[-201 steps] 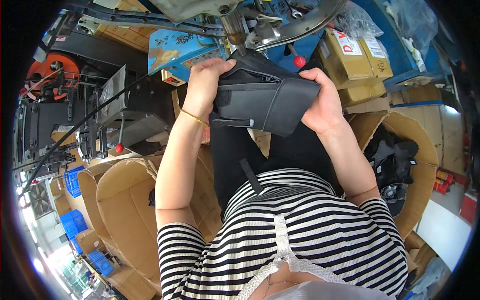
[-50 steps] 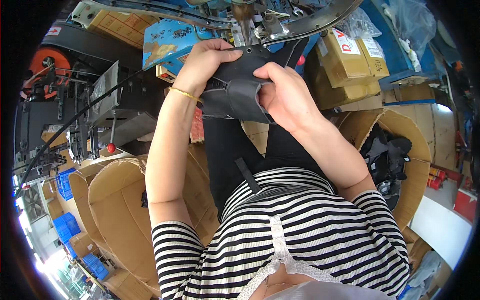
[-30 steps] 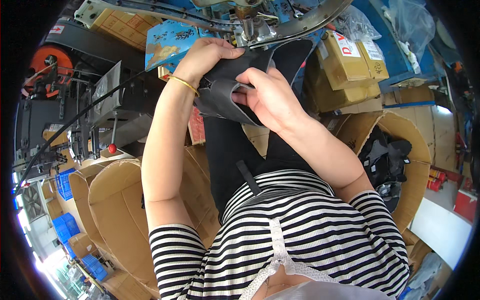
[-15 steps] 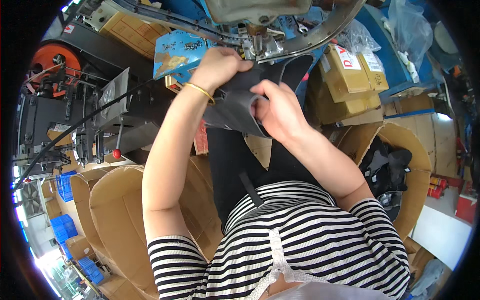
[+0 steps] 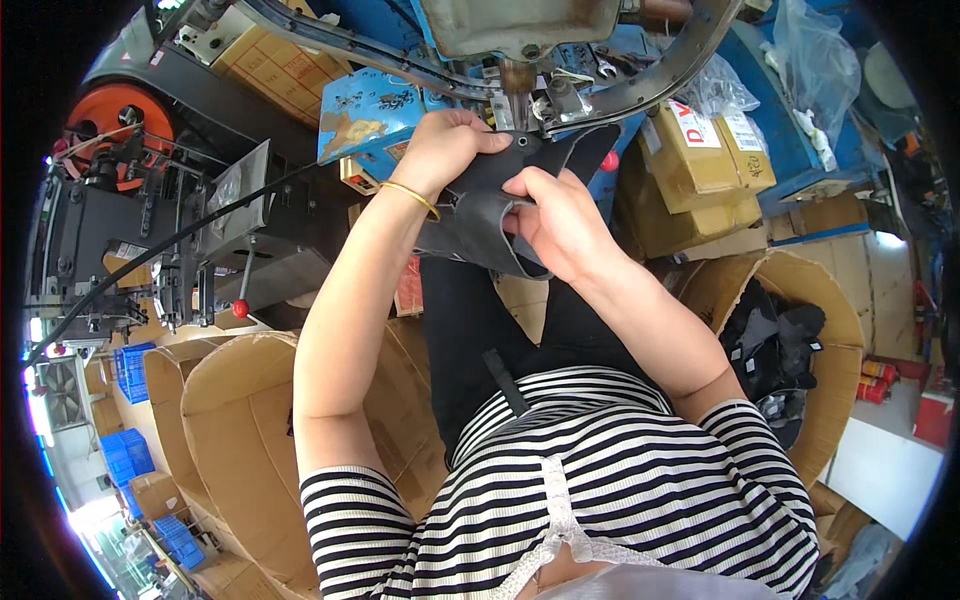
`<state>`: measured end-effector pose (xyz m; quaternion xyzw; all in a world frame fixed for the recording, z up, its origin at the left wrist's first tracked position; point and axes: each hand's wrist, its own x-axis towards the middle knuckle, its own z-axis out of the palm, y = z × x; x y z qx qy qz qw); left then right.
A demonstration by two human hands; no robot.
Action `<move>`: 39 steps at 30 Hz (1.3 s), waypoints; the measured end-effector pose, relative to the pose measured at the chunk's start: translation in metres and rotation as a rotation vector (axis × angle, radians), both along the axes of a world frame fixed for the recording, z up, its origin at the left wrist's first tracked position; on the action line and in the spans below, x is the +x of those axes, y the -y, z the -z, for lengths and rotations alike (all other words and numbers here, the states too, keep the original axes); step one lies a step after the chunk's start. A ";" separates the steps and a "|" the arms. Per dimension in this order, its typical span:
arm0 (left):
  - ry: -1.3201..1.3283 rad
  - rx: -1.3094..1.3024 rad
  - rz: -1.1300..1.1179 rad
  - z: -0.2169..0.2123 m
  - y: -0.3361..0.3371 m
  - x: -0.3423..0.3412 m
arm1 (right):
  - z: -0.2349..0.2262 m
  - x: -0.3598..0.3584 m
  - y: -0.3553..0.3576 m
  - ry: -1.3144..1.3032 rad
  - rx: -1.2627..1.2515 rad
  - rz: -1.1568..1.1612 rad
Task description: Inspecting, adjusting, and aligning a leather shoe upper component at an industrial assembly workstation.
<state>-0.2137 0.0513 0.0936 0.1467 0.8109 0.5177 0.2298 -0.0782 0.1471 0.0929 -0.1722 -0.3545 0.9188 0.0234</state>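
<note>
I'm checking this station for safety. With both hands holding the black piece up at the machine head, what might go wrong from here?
1. The left hand grips the black piece right beside the machine's post; fingers may get pinched there.
2. The right hand pinches only the piece's edge, so it might slip out of line.
3. The bracelet could snag nearby parts.

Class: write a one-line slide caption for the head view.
Both hands, left hand and right hand, hold a black piece under a blue machine.
</note>
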 end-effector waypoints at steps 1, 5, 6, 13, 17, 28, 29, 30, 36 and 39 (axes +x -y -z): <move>0.022 0.024 0.018 -0.001 0.002 0.003 | 0.000 0.003 0.002 -0.003 0.014 0.008; -0.160 -0.030 0.243 -0.004 0.018 0.026 | 0.004 0.036 -0.002 0.010 0.666 -0.261; -0.222 -0.175 0.327 -0.009 0.025 0.036 | 0.015 0.053 0.006 -0.066 0.893 -0.316; -0.030 -0.213 0.386 0.077 0.075 0.083 | 0.081 0.101 0.053 -0.786 1.799 -0.753; 0.486 0.011 0.212 0.066 0.086 0.100 | 0.010 0.090 0.025 -0.624 1.329 -1.372; -0.591 -0.066 0.807 0.044 0.099 0.177 | 0.068 0.044 -0.036 -0.740 1.447 -1.012; -0.598 -0.013 0.727 0.046 0.102 0.181 | 0.081 0.052 -0.040 -0.739 1.489 -0.986; -0.590 -0.012 0.724 0.050 0.102 0.183 | 0.087 0.055 -0.041 -0.737 1.482 -0.993; -0.550 -0.236 0.590 0.051 0.099 0.188 | 0.081 0.065 -0.038 -0.610 1.282 -0.993; -0.485 -0.098 0.632 0.053 0.095 0.195 | 0.084 0.070 -0.035 -0.818 1.338 -0.774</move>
